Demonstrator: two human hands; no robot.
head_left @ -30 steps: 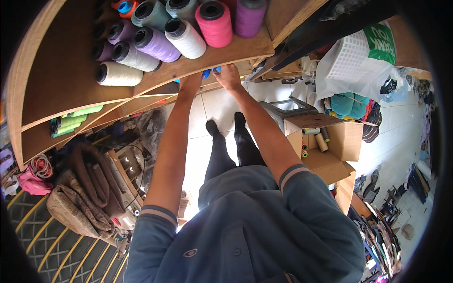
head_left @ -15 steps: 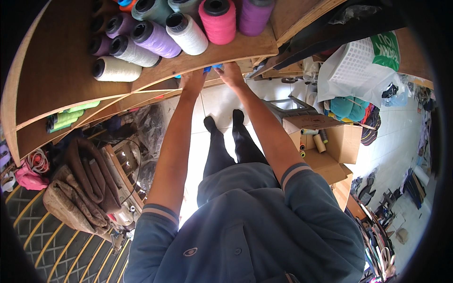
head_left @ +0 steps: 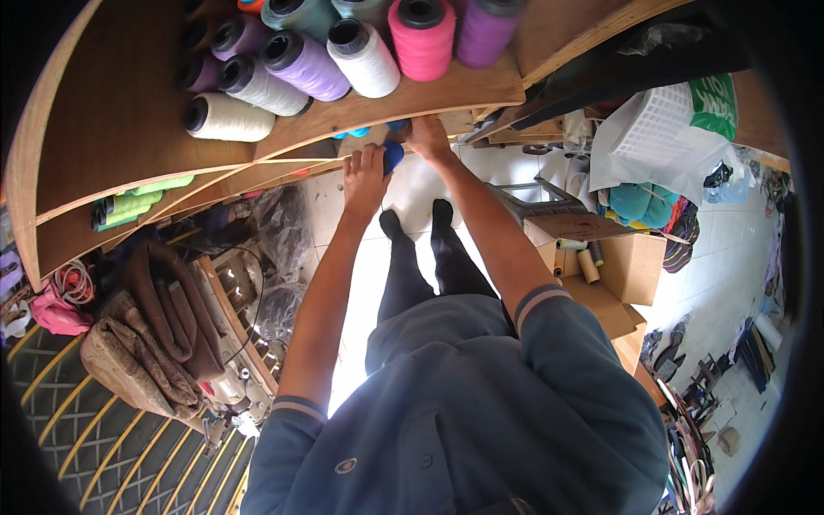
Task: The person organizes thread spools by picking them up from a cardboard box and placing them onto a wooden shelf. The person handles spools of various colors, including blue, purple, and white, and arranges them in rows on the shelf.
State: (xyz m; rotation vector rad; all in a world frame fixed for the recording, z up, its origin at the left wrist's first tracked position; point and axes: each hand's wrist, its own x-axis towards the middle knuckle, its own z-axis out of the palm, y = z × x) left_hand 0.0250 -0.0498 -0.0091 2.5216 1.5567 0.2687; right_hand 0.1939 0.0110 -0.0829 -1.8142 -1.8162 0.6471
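Observation:
My left hand (head_left: 366, 178) is closed around a dark blue thread spool (head_left: 392, 157), just below the front edge of the wooden shelf (head_left: 386, 118). To its right, my right hand (head_left: 428, 139) reaches in under that edge, beside another patch of dark blue. The shelf edge hides most of its fingers, so its grip does not show. Lighter blue spools (head_left: 354, 133) peek out from the lower level, left of my hands. Above, the shelf carries a white spool (head_left: 365, 64), a pink spool (head_left: 421, 43), a cream spool (head_left: 230, 118) and several purple and grey ones.
Green spools (head_left: 129, 206) lie in a compartment at left. An open cardboard box (head_left: 639, 262) with several spools stands on the right, below a white plastic bag (head_left: 652, 137). Folded brown cloth (head_left: 172, 318) rests by a sewing machine (head_left: 240, 390) at lower left.
My left hand has drawn down and out from the shelf edge, bringing the blue spool into view. My right hand stays at the edge. The whole view has shifted slightly.

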